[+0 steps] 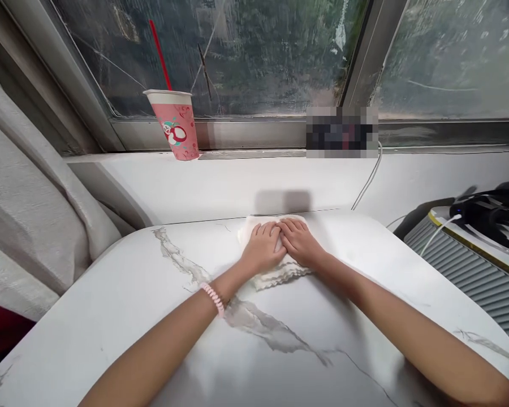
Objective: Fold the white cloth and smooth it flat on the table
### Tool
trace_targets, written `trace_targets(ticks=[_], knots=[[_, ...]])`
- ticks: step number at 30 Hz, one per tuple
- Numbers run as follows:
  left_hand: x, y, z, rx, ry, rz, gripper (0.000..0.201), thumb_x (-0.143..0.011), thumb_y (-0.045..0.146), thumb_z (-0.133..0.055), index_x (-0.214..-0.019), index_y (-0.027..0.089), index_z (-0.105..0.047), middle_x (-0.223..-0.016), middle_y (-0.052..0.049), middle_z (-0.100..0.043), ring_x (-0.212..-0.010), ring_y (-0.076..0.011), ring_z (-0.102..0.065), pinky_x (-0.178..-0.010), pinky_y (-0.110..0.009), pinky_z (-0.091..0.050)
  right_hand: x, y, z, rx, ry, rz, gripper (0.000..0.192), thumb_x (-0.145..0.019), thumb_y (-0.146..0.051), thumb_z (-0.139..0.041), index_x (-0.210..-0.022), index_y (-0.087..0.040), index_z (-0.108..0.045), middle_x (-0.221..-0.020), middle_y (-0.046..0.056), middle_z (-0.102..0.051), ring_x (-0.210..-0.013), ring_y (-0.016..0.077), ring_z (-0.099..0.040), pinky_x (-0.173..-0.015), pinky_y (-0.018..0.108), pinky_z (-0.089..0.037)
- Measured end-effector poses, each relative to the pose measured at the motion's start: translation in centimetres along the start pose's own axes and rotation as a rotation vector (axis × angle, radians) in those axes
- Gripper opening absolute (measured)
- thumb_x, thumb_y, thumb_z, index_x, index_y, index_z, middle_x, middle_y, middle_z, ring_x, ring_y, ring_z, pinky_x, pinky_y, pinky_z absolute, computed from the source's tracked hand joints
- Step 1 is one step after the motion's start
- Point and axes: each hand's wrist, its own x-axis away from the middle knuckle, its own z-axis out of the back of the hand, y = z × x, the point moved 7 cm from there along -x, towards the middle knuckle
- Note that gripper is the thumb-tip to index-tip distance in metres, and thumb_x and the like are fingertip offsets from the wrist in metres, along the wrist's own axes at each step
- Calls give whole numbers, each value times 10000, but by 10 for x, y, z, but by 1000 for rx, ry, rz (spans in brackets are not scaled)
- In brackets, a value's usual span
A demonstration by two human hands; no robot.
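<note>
A white cloth [280, 277] with a wavy edge lies on the marbled white table [161, 333], close to its far edge. My left hand [263, 246] rests flat on the cloth, fingers stretched forward. Beside it, my right hand [301, 243] also lies flat on the cloth, and the fingertips of both hands touch or nearly touch. Part of the cloth is hidden beneath the hands. Around my left wrist is a pink coiled band [212, 299].
A pink paper cup [176, 124] with a red straw stands on the window sill. Also on the sill is a blurred-out dark object [341, 134] near a white cable [369, 181]. A grey curtain [25, 186] hangs left; black gear [496, 212] sits on a ribbed grey case [475, 277] at right.
</note>
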Motion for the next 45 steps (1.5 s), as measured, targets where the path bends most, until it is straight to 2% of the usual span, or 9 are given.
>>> trace_targets(ticks=[6, 12, 18, 24, 28, 32, 36, 42, 45], knots=[[-37, -23, -3, 9, 46, -55, 384, -931, 324, -448, -1277, 175, -525, -1422, -131, -534, -1353, -246, -453, -1201, -446, -255, -29, 25, -11, 35, 2, -50, 421, -979, -186, -280, -1286, -107, -556, -1312, 154, -593, -1209, 269, -493, -1060, 428, -343], [-57, -30, -5, -15, 65, -42, 338, -931, 344, -466, -1229, 199, -532, -1335, -106, -581, -1279, -242, -503, -1151, -418, -315, -47, 45, -17, 9, -4, -82, 369, -977, -205, -312, -1226, -144, -578, -1258, 130, -627, -1170, 247, -517, -1021, 399, -361], [-59, -30, -3, -54, 76, -35, 322, -948, 336, -443, -1215, 184, -538, -1275, -97, -600, -1226, -235, -529, -1121, -398, -341, -49, 50, -16, -61, 18, -94, 354, -976, -222, -315, -1192, -166, -590, -1219, 117, -644, -1151, 254, -529, -1014, 413, -368], [-59, -26, -3, -83, 66, -11, 347, -956, 321, -445, -1256, 171, -538, -1321, -103, -595, -1253, -241, -523, -1122, -393, -339, -46, 50, -16, -72, 28, -127, 372, -968, -207, -331, -1231, -161, -590, -1272, 124, -634, -1183, 254, -531, -1035, 419, -373], [-50, -19, -4, -88, 62, -12, 387, -967, 318, -437, -1314, 168, -517, -1406, -117, -553, -1321, -246, -484, -1175, -435, -276, -34, 46, -13, -112, 78, -140, 416, -978, -212, -315, -1288, -138, -581, -1341, 135, -605, -1244, 262, -505, -1083, 441, -344], [-29, -4, -7, -60, 11, -56, 454, -961, 334, -455, -1369, 137, -478, -1475, -144, -494, -1390, -256, -424, -1205, -492, -224, -8, 31, -8, -55, 66, -122, 439, -982, -225, -322, -1326, -96, -562, -1369, 161, -584, -1296, 281, -476, -1112, 466, -332], [1, 23, -6, -54, -15, -77, 476, -952, 351, -463, -1378, 139, -476, -1495, -153, -478, -1421, -257, -391, -1213, -496, -211, 30, 12, 7, 19, 69, -97, 446, -994, -220, -309, -1352, -99, -545, -1383, 183, -568, -1307, 294, -475, -1103, 508, -352], [66, 86, -8, -43, -4, -1, 544, -969, 399, -405, -1412, 89, -459, -1529, -194, -431, -1455, -296, -341, -1221, -537, -183, 102, -20, 41, -33, 30, -7, 480, -1023, -285, -272, -1405, -121, -512, -1447, 166, -526, -1369, 298, -434, -1130, 552, -354], [96, 121, -12, -35, 9, -22, 590, -983, 435, -361, -1428, 58, -452, -1537, -217, -410, -1463, -329, -319, -1220, -567, -177, 141, -32, 60, -73, 19, 33, 486, -1030, -301, -277, -1458, -170, -465, -1472, 126, -513, -1397, 273, -417, -1159, 548, -344]])
